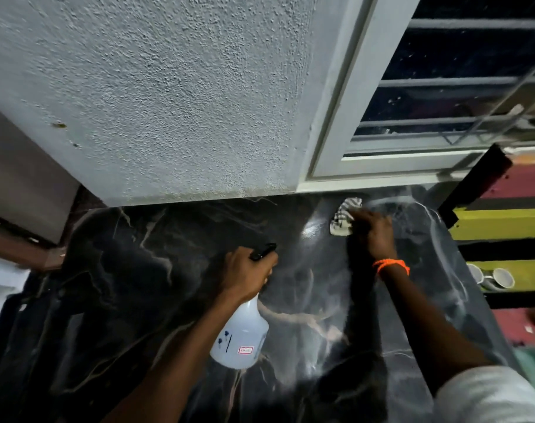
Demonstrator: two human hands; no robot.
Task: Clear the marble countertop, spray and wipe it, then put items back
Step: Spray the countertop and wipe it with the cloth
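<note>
Two hands: bottle (240, 334), striped cloth (345, 215).

One spray bottle (241, 334), one cloth (345, 215), two cups (492, 279) (on the side shelf).

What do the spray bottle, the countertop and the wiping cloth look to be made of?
Spray bottle: translucent whitish plastic, matte, black trigger head. Countertop: dark polished stone, likely marble, given its pale veins and glossy glare. Cloth: soft woven fabric, pale with dark stripes, crumpled under the right hand.
</note>
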